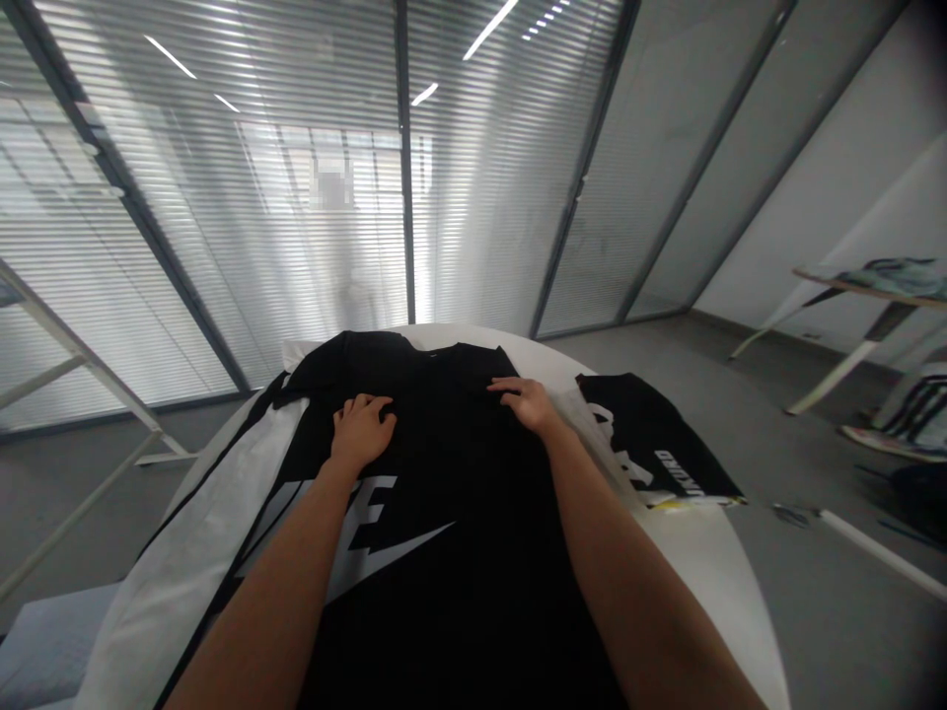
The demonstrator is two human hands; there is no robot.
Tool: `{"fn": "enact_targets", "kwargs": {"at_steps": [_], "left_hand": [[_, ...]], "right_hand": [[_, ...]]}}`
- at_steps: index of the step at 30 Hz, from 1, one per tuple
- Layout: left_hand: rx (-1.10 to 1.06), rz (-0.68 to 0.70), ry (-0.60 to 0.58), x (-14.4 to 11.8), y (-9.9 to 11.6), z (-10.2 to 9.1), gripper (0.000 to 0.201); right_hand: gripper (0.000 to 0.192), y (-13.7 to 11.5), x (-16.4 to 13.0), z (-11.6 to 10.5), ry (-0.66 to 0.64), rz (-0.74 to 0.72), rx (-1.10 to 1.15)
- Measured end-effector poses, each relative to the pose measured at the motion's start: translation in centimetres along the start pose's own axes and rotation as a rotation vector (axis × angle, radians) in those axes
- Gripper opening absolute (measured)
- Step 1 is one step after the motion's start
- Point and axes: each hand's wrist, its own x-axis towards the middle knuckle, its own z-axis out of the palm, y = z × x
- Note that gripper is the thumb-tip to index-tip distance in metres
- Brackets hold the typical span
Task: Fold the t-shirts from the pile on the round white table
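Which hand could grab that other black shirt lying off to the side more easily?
Probably the right hand. It rests on the black T-shirt on the side where the folded black garment lies. The left hand sits farther away, across the shirt.

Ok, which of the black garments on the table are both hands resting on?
The big black T-shirt with the white swoosh print, spread centrally; the smaller folded one lies untouched at right.

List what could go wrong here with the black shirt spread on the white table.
1. Both hands, left hand and right hand, press near the collar of the black shirt; pushing unevenly may bunch the fabric there.
2. The second black garment lies close to the right hand and could get dragged along.
3. The shirt's left side hangs near the table edge, so it may slide off.
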Motion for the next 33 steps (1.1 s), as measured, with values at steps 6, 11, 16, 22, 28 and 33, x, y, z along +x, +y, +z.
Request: {"fn": "enact_targets", "kwargs": {"at_steps": [6,11,16,22,28,33], "left_hand": [[-0.004,-0.007,-0.004,0.0,0.0,0.0,0.043],[-0.009,0.001,0.005,0.0,-0.1,0.2,0.043],[-0.003,0.008,0.022,0.0,-0.2,0.3,0.043],[-0.011,0.008,0.020,0.0,-0.1,0.3,0.042],[-0.015,0.010,0.021,0.0,-0.2,0.3,0.042],[-0.015,0.003,0.013,0.1,-0.2,0.4,0.042]], "right_hand": [[0.056,0.4,0.0,1.0,0.001,0.121,-0.199],[0.051,0.9,0.1,1.6,-0.037,0.098,-0.299],[0.053,0.9,0.4,1.8,-0.003,0.047,-0.342],[0.053,0.7,-0.1,2.3,-0.121,0.108,-0.445],[0.063,0.4,-0.2,1.9,-0.027,0.275,-0.415],[0.066,1.0,-0.2,1.4,-0.045,0.384,-0.394]]}}
